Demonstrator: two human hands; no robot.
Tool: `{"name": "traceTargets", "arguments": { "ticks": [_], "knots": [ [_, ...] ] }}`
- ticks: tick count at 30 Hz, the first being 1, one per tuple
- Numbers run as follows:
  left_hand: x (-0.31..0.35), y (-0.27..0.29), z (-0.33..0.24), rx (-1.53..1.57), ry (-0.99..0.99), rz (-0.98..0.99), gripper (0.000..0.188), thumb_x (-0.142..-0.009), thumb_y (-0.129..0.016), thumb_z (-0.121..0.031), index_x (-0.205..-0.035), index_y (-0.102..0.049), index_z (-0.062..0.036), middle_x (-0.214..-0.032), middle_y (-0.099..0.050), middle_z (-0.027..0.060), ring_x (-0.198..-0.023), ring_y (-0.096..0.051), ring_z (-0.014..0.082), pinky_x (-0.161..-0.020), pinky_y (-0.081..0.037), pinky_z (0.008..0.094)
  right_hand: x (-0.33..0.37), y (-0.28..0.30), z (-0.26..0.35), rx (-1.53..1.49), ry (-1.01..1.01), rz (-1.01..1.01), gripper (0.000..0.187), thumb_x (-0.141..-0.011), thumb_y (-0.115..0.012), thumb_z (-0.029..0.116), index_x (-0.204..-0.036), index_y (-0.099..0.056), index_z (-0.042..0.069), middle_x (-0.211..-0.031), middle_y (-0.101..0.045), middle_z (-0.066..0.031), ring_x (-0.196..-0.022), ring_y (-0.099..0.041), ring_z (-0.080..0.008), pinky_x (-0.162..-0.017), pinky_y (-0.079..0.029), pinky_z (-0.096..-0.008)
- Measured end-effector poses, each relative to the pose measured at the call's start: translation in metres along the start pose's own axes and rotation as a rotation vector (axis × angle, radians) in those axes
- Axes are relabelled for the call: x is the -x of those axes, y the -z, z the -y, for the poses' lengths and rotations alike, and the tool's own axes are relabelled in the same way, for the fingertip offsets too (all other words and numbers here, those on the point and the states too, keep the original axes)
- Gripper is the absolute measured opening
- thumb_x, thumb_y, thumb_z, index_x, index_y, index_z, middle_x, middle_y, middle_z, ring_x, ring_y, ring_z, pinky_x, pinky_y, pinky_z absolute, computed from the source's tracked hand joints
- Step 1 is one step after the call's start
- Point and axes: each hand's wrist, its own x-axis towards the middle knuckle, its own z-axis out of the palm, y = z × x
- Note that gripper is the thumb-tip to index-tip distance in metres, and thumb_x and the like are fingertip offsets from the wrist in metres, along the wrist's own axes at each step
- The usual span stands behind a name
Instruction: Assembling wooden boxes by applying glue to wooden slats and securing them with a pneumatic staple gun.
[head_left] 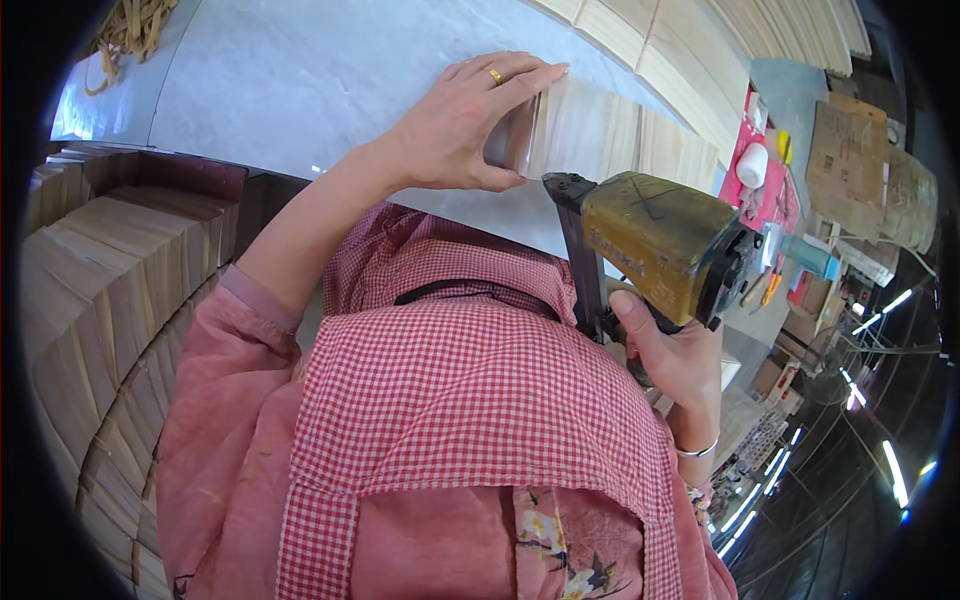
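Observation:
On the grey-white tabletop (290,70), my left hand (450,120) is wrapped around the end of a pale wooden piece (585,130) with striped grain. Its thumb lies along the near side and its fingers along the far side; the end under the palm looks darker brown. My right hand (670,355) grips the handle of a worn yellow and black nail gun (655,225). The nose of the tool is close to the near edge of the wooden piece; whether it touches, I cannot tell. The fingers behind the handle are partly hidden.
Stacked wooden blocks (90,290) fill the left side below the table. Long pale boards (690,60) lie along the far right. A red surface (775,205) at right holds a white bottle (751,165). Yellowish strips (130,35) lie at the far left corner.

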Motion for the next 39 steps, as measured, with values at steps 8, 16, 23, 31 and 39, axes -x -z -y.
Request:
{"name": "traceTargets", "arguments": {
  "ticks": [8, 16, 23, 31, 39],
  "knots": [
    [0.002, -0.004, -0.001, 0.018, 0.064, -0.015, 0.108, -0.062, -0.088, -0.033, -0.155, -0.036, -0.0153, -0.146, -0.051, 0.0089, -0.14, -0.042, 0.0322, -0.116, -0.033, 0.0482, 0.003, -0.011, 0.006, -0.025, -0.08, -0.005, 0.044, -0.083, -0.084, 0.014, -0.118, -0.062, -0.003, -0.111, -0.071, -0.0161, -0.093, -0.07, -0.0261, -0.078, -0.057, -0.0341],
    [0.006, -0.006, -0.001, -0.13, 0.097, -0.015, 0.101, -0.067, -0.087, -0.041, -0.15, -0.04, -0.0082, -0.145, -0.052, 0.0101, -0.149, -0.03, 0.0341, -0.119, -0.029, 0.0481, 0.006, -0.014, 0.006, 0.015, -0.066, -0.082, 0.044, -0.085, -0.083, 0.014, -0.119, -0.062, -0.003, -0.109, -0.071, -0.0152, -0.092, -0.07, -0.0253, -0.076, -0.058, -0.0325],
    [0.006, -0.002, -0.005, -0.133, 0.152, 0.033, 0.1, -0.066, -0.088, -0.042, -0.149, -0.042, -0.0078, -0.145, -0.051, 0.0098, -0.151, -0.026, 0.0335, -0.12, -0.028, 0.0481, -0.013, -0.02, 0.021, -0.008, 0.068, -0.172, 0.03, -0.09, -0.08, 0.024, -0.1, -0.068, -0.001, -0.064, -0.063, -0.0042, -0.047, -0.051, -0.0109, -0.044, -0.04, -0.0226],
    [0.006, 0.0, -0.007, -0.121, 0.184, 0.065, 0.099, -0.067, -0.088, -0.044, -0.147, -0.044, -0.0046, -0.146, -0.05, 0.0121, -0.151, -0.027, 0.0341, -0.122, -0.026, 0.0476, -0.025, -0.016, 0.041, 0.056, -0.069, -0.064, 0.032, -0.09, -0.081, 0.025, -0.099, -0.067, -0.002, -0.06, -0.061, -0.0033, -0.046, -0.052, -0.0106, -0.044, -0.041, -0.0223],
    [0.024, 0.014, -0.013, 0.028, 0.162, -0.135, 0.079, -0.075, -0.08, -0.025, -0.143, -0.048, -0.0028, -0.15, -0.047, 0.0155, -0.151, -0.026, 0.0371, -0.121, -0.027, 0.0503, -0.039, -0.004, 0.039, 0.098, 0.101, -0.076, 0.032, -0.09, -0.08, 0.025, -0.099, -0.066, -0.002, -0.059, -0.06, -0.0026, -0.044, -0.051, -0.0098, -0.042, -0.041, -0.0219]
  ]
}}
